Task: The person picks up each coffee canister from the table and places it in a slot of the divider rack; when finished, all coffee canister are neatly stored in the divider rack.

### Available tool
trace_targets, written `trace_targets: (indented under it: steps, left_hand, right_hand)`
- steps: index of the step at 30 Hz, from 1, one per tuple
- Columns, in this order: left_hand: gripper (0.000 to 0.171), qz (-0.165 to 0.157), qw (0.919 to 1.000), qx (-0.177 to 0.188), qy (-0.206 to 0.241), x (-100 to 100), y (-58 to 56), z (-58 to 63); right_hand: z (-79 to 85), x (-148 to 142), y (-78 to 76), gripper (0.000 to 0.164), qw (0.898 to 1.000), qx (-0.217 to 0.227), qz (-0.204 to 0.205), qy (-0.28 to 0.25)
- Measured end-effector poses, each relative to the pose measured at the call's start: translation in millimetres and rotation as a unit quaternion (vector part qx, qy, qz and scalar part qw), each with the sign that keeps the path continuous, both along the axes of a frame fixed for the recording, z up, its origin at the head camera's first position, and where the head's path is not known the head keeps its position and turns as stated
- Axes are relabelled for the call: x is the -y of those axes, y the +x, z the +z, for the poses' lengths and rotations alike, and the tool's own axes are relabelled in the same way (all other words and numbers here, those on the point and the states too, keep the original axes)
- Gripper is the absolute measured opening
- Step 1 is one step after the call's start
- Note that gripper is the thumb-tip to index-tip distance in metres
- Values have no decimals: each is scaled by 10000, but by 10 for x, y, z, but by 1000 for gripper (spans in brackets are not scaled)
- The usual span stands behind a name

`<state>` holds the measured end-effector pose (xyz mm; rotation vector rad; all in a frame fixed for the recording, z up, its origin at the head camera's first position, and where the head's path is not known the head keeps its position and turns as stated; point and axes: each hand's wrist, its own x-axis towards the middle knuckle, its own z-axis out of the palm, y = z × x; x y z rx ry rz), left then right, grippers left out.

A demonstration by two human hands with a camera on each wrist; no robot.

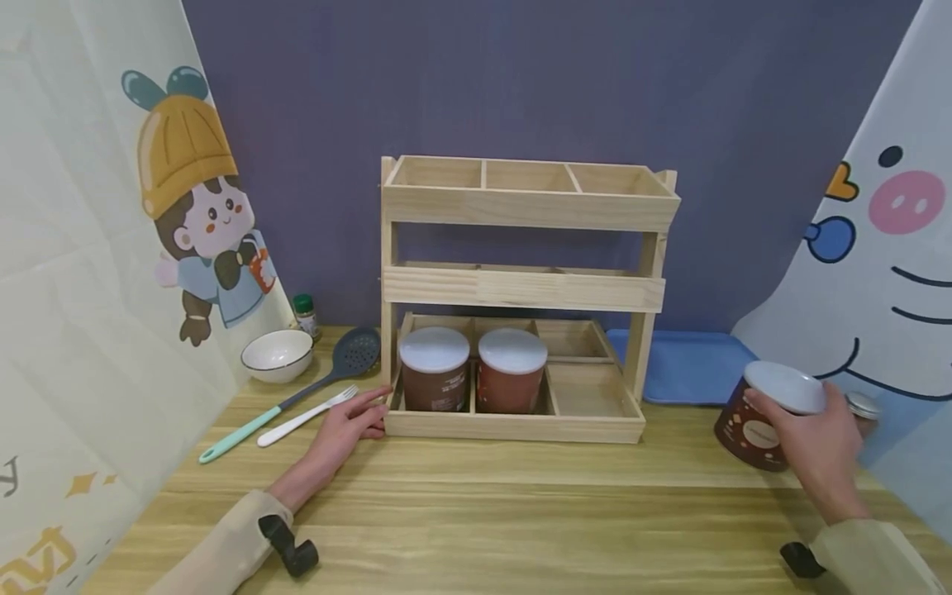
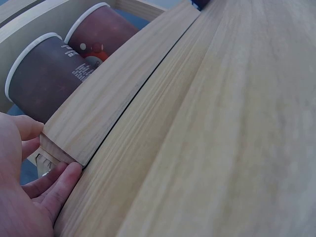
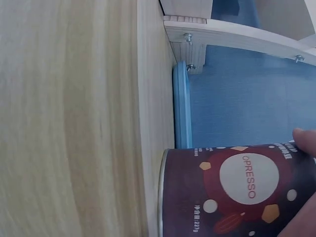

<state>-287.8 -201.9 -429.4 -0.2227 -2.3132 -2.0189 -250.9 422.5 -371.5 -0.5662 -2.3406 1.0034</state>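
Note:
My right hand [image 1: 821, 450] grips a dark brown canister [image 1: 751, 426] with a pale lid, thumb and fingers around its upper part. In the right wrist view the canister [image 3: 237, 192] shows an "OPRESSO" label; its base is close to the table, and contact is hard to tell. Fingers of my left hand [image 1: 345, 426] touch the front left corner of a wooden three-tier rack [image 1: 513, 426]. The left wrist view has these fingers [image 2: 61, 187] against the end of the front board. Two lidded canisters, one brown [image 1: 435, 384] and one reddish [image 1: 511, 384], stand in the rack's bottom tier.
Left of the rack lie a slotted spatula [image 1: 330, 376] with a mint handle, a white fork [image 1: 305, 417], a white bowl [image 1: 278, 355] and a green-capped jar [image 1: 305, 316]. A blue tray [image 1: 695, 368] sits behind right. A metal-lidded jar [image 1: 863, 406] stands beyond my right hand.

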Motion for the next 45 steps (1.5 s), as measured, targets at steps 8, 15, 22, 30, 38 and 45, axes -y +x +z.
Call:
trace_targets:
  steps: [8,15,22,30,38,45]
  left_hand:
    - [44,26,10000,-12,-69,6,6,20]
    - [44,20,10000,1,-4,0,20,15]
    - [45,-16,10000,2,-77,1,23,21]
    - [45,-71,10000,-11,-69,6,35,29]
    - [45,-61,9999,-67,-59,28,36,33]
    - [45,-51,10000,-10,12,10,25,21]
  right_hand:
    - [-28,17,-23,109,9991,-116,-273,-309]
    - [4,112,61,110,9995,-5,-157,-289]
    - [138,283,186,108,9999,11,165,-32]
    - [419,618,358,105,9969,61,763,195]
    - [560,1077,356,100,9856,-184,1671,193]
    - [579,1418,179,102,9779,-319,2041,310]
